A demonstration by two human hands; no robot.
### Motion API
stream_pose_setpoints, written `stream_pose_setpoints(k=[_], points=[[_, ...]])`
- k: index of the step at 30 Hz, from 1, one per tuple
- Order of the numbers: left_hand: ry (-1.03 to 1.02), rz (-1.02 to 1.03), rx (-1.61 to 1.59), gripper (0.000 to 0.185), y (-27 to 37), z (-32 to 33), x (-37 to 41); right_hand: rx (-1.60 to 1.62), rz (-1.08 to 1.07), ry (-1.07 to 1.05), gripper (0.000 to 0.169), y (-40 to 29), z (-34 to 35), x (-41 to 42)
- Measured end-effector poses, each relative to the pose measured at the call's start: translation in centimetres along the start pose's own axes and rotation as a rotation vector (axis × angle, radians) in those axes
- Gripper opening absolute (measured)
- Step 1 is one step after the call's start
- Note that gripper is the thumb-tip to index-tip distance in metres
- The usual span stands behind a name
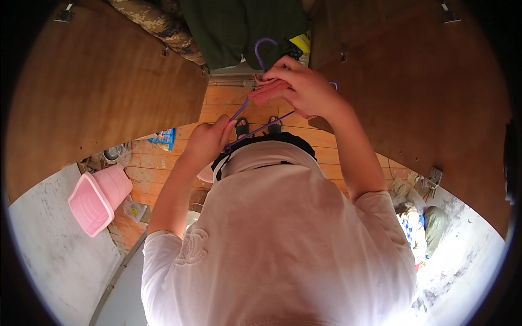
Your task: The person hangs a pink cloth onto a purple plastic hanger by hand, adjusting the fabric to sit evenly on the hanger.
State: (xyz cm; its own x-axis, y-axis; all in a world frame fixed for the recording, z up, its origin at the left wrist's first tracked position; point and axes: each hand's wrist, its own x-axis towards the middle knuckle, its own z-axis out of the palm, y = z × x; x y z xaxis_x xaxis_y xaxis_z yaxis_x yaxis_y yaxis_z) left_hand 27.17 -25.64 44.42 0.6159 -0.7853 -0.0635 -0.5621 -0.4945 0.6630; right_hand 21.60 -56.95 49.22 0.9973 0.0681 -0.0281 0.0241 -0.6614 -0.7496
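Observation:
My left hand grips one side of a purple clothes hanger near its lower corner. In my right hand is a crumpled reddish-pink cloth, pressed against the upper part of the hanger, just below its hook. The hook points up and away from me. The hanger's bottom bar runs slantwise between my hands, and its far corner shows just beyond my right hand. My right fingers partly hide the cloth and the hanger's neck.
Wooden cabinet doors stand open on both sides. Dark green fabric and a camouflage-patterned garment are ahead. A pink plastic basket and a blue packet lie at the left. My sandalled feet are on the plank floor.

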Motion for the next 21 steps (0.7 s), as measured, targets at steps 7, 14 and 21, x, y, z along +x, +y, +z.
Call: stream_pose_setpoints(k=[7, 14, 21], points=[[-0.021, -0.028, 0.017, 0.022, 0.0, 0.4, -0.3, 0.044, -0.132, 0.025, 0.033, 0.2, -0.3, 0.4], [0.033, 0.024, -0.017, 0.023, 0.0, 0.4, -0.8, -0.201, 0.263, 0.156, 0.034, 0.4, -0.7, 0.2], [0.035, 0.168, 0.164, 0.025, -0.4, -0.7, -0.7, -0.002, 0.148, 0.048, 0.035, 0.8, -1.1, 0.6]])
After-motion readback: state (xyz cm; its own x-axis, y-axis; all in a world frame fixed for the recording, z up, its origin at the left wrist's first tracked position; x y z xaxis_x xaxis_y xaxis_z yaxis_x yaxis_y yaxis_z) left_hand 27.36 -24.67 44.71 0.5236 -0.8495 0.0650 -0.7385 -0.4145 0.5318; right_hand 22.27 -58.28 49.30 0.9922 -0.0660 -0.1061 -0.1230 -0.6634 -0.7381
